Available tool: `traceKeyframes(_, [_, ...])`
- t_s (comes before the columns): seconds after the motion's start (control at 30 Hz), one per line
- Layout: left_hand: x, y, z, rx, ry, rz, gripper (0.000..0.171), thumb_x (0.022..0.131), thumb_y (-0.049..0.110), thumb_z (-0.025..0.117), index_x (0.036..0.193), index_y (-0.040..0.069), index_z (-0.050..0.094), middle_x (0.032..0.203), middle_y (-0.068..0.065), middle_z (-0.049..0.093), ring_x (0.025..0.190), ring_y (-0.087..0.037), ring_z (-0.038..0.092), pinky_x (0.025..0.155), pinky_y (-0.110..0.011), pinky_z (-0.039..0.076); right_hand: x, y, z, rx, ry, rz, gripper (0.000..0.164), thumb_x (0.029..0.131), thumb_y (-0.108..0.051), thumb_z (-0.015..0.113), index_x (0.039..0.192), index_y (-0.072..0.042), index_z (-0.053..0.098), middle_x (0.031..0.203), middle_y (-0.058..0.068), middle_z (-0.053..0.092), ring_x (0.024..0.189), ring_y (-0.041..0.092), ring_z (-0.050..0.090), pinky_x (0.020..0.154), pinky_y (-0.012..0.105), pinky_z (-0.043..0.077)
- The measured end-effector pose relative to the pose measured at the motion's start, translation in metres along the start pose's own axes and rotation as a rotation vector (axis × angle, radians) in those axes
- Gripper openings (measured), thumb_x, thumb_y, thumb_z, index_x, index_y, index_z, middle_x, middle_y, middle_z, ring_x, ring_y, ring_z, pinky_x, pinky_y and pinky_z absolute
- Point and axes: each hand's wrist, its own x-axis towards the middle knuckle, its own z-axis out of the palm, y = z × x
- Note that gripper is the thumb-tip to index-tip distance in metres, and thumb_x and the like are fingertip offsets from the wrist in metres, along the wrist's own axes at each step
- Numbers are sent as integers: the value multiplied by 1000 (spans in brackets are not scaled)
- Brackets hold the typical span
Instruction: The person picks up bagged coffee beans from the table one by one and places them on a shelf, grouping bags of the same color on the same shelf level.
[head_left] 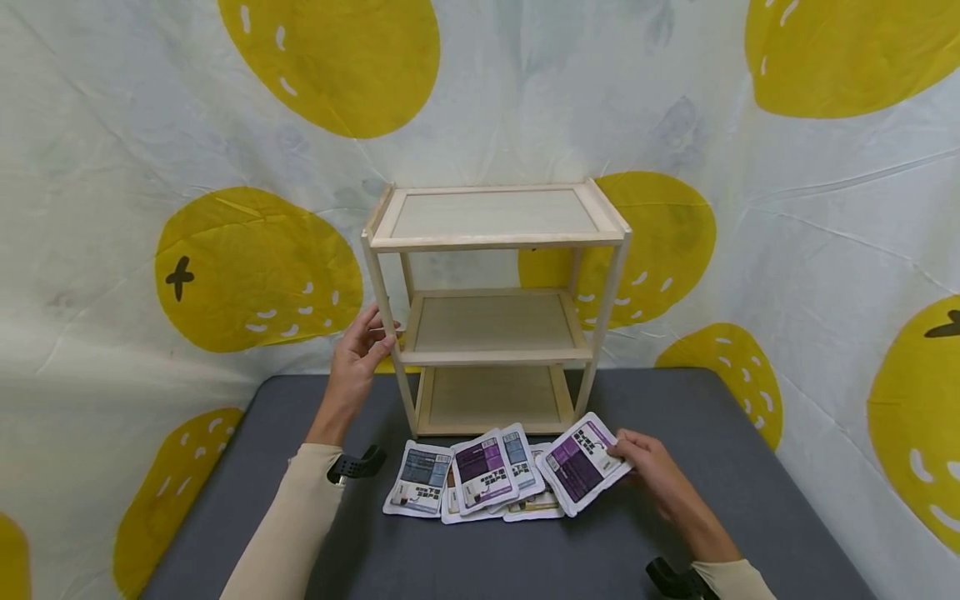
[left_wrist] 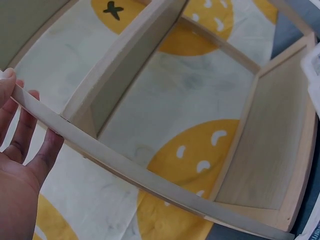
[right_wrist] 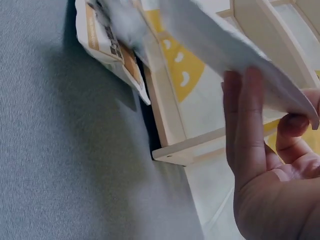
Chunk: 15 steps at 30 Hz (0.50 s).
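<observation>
A three-tier wooden shelf rack stands at the back of the grey table. My left hand grips its left front post, thumb on one side and fingers on the other. In my right hand is a flat white and purple packet, pinched at its right edge and tilted up; the right wrist view shows its pale back with fingers spread behind it. Several similar packets lie overlapping in front of the rack, with blue, purple and brown labels.
The rack's top, middle and bottom tiers are framed panels with nothing on them. A white curtain with yellow fruit prints hangs behind and beside the grey table.
</observation>
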Motion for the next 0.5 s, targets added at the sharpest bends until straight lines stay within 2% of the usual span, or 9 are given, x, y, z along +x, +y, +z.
traceKeyframes(0.13, [0,1,0,2,2,-5,55,102,8,59,154,18,44,130,-23,57,116,-45,53,94,-21,52,0,1,-2,123,-48,-42,26,104,-9,48,78,-8,48,85,0,68,78,12,68,71,34,58])
traceKeyframes(0.23, [0,1,0,3,3,-6,55,102,8,60,154,17,44,130,-23,57,116,-47,52,94,-21,52,-1,2,-1,247,-110,-68,26,107,-9,47,81,-10,51,94,2,67,86,12,69,76,32,59])
traceKeyframes(0.33, [-1,1,1,3,-2,0,55,102,7,59,155,14,43,129,-23,57,115,-47,52,94,-21,52,-3,4,3,343,-154,-43,24,108,-9,47,84,-10,53,104,4,66,96,13,69,83,30,59])
traceKeyframes(0.5, [-1,1,0,-5,-7,4,56,102,7,59,155,13,42,130,-23,57,114,-42,54,93,-21,52,-4,17,14,325,-144,56,19,106,-13,54,87,-10,55,111,6,65,104,15,68,92,33,57])
